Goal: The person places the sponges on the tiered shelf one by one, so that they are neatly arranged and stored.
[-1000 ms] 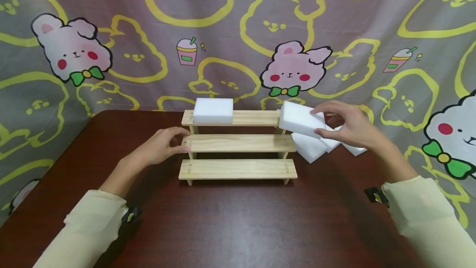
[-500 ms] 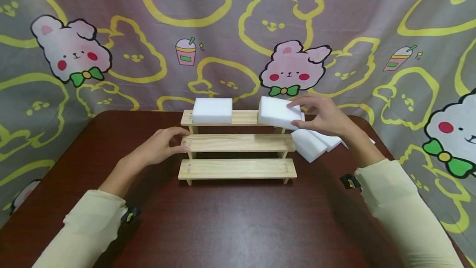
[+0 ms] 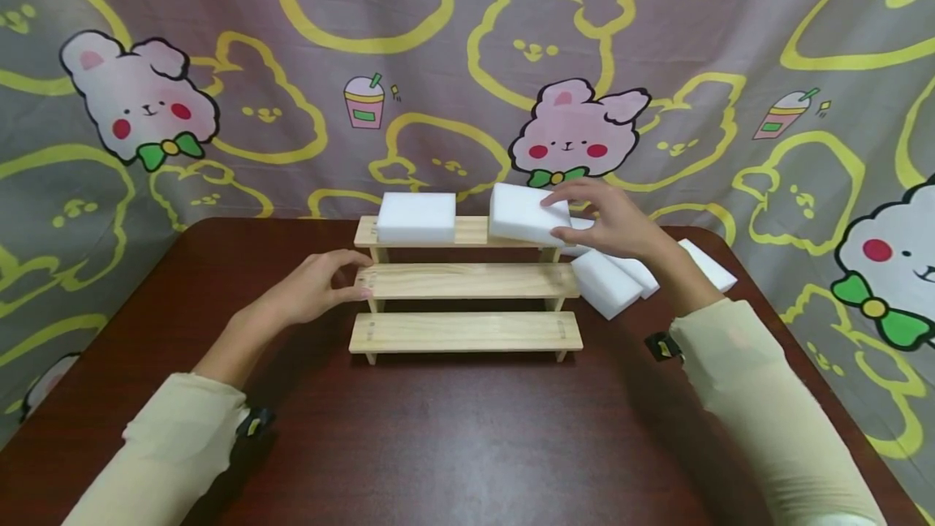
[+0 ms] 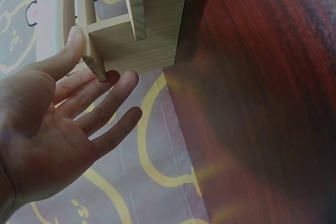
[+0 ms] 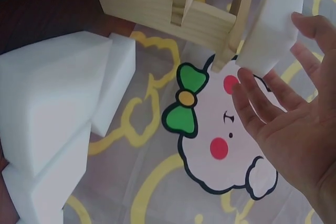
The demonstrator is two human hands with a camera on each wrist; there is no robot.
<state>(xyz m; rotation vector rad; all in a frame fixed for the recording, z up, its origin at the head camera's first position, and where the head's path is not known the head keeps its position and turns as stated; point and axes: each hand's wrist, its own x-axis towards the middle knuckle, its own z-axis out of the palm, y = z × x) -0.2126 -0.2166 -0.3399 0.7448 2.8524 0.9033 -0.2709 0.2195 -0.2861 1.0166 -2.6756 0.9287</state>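
A three-tier wooden display rack (image 3: pixel 467 281) stands on the table. My left hand (image 3: pixel 310 291) grips the left end of its middle board; in the left wrist view the thumb (image 4: pixel 73 43) lies on one face of the board and fingertips touch the other. My right hand (image 3: pixel 609 222) holds a white sponge (image 3: pixel 522 213) by its right end, between thumb and fingers, at the right part of the top board. It is slightly tilted, and its lower edge overlaps that board. Another white sponge (image 3: pixel 416 217) lies flat at the top board's left end.
Right of the rack, several loose white sponges (image 3: pixel 606 286) lie in a loose pile, with one sponge (image 3: pixel 707 266) farther right. Behind the dark red table (image 3: pixel 453 437) hangs a curtain (image 3: pixel 453 88) with rabbit prints.
My right hand has carried the white sponge leftward from above the pile to the top board, baring more of the loose sponges. The left hand has stayed on the rack.
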